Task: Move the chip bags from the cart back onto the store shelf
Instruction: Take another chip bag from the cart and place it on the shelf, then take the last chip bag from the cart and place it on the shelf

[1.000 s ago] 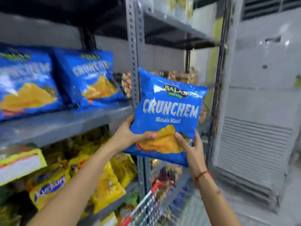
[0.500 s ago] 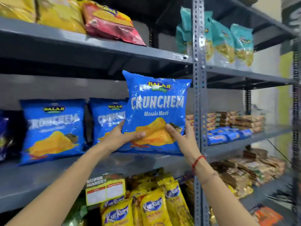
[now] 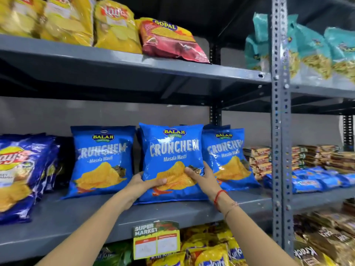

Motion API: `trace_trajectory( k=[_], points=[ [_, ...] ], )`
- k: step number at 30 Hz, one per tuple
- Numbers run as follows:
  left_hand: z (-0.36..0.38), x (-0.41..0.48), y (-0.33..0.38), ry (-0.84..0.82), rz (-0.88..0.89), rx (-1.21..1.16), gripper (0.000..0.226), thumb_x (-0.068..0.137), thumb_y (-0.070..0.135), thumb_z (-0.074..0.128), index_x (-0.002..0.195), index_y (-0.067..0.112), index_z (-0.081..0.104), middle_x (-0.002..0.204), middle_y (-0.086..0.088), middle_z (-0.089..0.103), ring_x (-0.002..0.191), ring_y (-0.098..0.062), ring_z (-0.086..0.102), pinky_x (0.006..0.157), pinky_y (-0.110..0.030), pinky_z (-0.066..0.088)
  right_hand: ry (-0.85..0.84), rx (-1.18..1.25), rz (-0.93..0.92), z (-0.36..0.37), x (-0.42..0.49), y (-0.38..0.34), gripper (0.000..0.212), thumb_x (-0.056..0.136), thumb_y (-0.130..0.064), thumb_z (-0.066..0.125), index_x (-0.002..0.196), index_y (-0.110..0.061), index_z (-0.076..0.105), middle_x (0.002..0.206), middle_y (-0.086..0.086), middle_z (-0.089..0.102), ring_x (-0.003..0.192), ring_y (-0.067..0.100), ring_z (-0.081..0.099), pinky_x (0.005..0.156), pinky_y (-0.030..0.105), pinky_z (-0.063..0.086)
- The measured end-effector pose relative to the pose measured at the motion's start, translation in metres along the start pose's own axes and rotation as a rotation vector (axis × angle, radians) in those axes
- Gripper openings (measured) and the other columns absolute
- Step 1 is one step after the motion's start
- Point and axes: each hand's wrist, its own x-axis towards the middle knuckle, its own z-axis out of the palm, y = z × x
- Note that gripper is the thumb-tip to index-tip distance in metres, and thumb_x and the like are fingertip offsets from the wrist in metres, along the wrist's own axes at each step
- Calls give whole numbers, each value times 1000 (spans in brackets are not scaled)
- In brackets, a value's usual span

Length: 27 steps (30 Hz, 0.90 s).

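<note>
A blue Crunchem chip bag [image 3: 173,150] stands upright on the grey middle shelf [image 3: 172,212], its bottom edge resting on the shelf. My left hand [image 3: 143,183] grips its lower left corner and my right hand [image 3: 203,176] grips its lower right side. On the same shelf, one matching blue Crunchem bag [image 3: 102,160] stands to the left and another Crunchem bag [image 3: 227,156] stands to the right, partly behind the held one. The cart is out of view.
Dark blue Lay's bags [image 3: 21,173] lean at the shelf's far left. Yellow and red bags fill the upper shelf [image 3: 134,60]. A perforated steel upright [image 3: 279,131] bounds the bay on the right. A price tag [image 3: 156,239] hangs from the shelf's front edge.
Both hands carried the bag up from the right of the upright and leftwards into the bay, then lowered it onto the shelf between the two other blue bags.
</note>
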Motion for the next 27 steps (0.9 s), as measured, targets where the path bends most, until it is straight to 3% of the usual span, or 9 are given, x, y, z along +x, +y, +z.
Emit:
trace_trajectory(
  k=[2,7,11,14,16,18,21,24,27],
  points=[
    [3,4,-5,-8,-17,-7,101,29,51,90,116,13,56,111,-4,69,97,-21,66,94,-40,51,7,3,2,-1,11,17,111,52,-70,75,143,-21,32,149,2,42,136,23,41,111,48,38],
    [6,10,-13,-25,-8,-13,79,36,46,89,105,21,59,107,-1,71,99,-19,67,97,-39,49,10,-33,30,-1,39,48,109,50,-74,74,138,-21,38,143,4,49,130,23,48,107,48,42],
    [3,16,-15,1,-26,54,104,38,53,88,126,17,49,123,1,63,109,-19,60,102,-39,44,46,-93,28,4,17,19,89,62,-61,74,133,-17,42,132,-1,57,117,16,56,101,36,47],
    [8,8,-10,183,64,125,111,49,47,85,140,15,30,135,5,44,122,-18,45,104,-36,38,96,-137,-35,0,2,4,62,77,-40,71,126,-16,43,113,-8,57,98,7,55,79,16,44],
    [12,-3,-3,366,208,136,113,47,53,79,142,17,29,145,-3,39,129,-21,40,107,-42,36,182,-183,-112,-6,-11,-5,62,80,-39,68,131,-15,41,110,-1,53,101,15,54,78,21,45],
    [23,-21,0,499,388,162,96,58,51,76,138,20,35,143,-4,41,129,-18,41,105,-41,39,268,-183,-184,-16,-30,-12,57,82,-38,66,130,-16,45,112,2,55,104,18,56,85,25,47],
    [58,-53,1,563,643,132,58,75,32,75,125,23,48,129,-2,52,118,-7,48,96,-29,45,384,-170,-250,-39,-67,-12,38,82,-34,67,116,-23,53,107,-1,62,97,13,60,78,16,48],
    [108,-85,-9,432,766,69,35,78,29,70,108,30,53,108,11,59,103,3,54,84,-19,48,488,-208,-253,-66,-111,4,25,83,-29,67,104,-27,54,97,-4,64,86,5,60,70,10,47],
    [159,-106,-37,235,708,-2,23,79,29,66,99,34,56,101,15,64,98,-1,61,77,-22,51,565,-252,-174,-98,-157,37,25,83,-28,67,105,-23,55,99,5,65,84,7,60,70,12,47]
  ],
)
